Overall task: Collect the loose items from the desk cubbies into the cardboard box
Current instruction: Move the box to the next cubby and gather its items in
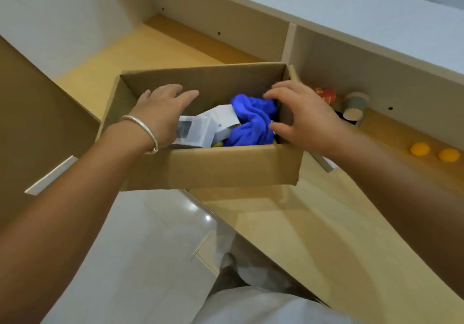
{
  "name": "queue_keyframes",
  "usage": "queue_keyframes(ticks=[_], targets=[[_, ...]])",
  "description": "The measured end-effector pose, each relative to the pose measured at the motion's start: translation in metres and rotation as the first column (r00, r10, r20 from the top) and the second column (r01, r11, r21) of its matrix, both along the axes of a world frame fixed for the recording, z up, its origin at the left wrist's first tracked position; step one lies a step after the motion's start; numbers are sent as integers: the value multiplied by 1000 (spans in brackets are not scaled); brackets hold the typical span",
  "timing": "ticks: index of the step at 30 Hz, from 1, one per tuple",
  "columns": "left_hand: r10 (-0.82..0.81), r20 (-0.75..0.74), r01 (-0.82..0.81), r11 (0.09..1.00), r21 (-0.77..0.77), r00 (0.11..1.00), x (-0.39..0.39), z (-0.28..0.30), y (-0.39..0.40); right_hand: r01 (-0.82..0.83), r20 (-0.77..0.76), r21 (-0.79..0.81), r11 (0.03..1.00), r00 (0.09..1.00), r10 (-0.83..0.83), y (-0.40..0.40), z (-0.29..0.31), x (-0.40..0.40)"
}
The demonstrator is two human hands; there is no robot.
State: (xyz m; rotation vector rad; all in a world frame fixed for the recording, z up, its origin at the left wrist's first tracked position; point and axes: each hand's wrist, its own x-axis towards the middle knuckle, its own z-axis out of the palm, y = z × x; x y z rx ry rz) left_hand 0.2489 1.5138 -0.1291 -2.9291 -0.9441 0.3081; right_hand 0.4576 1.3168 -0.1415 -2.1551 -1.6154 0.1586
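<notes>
- The light wooden desk with white cubby walls is being seen from above, and the open brown cardboard box is being borne on its edge, in front of the white divider between two cubbies
- The cubby behind the box on the left is being shown bare, while loose items are being kept in the one on the right
- The left hand, with a silver bangle being worn at the wrist, is being held over the left part of the box with fingers spread and nothing clasped
- The right hand is being held over the box's right wall, fingers loosely curled and unclenched; whether the wall is being touched cannot be told
- A crumpled bright blue cloth is being held inside the box at the right, touching a white carton with a dark window beside it
- A grey paper cup and a red can are being left lying in the right cubby, near two small orange balls
</notes>
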Motion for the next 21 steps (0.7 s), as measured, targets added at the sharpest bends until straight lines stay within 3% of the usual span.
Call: queue_keyframes(ticks=[4, 8, 13, 17, 21], targets=[[-124, 215, 129, 992, -10, 969, 35, 16, -43, 132, 3, 70, 989, 991, -132, -57, -17, 31], [-262, 482, 324, 945, -49, 836, 88, 28, -119, 296, -5, -5, 955, 955, -296, -118, -44, 78], [-359, 574, 554, 807, -206, 736, 162, 1, -208, 470, -7, -141, 871, 879, -476, -190, -85, 134], [-403, 462, 553, 793, -253, 790, 208, -50, -252, 564, 23, -255, 786, 816, -578, -242, -117, 169], [-502, -11, 493, 853, -170, 865, 256, -100, -255, 601, 45, -341, 722, 778, -627, -271, -143, 208]])
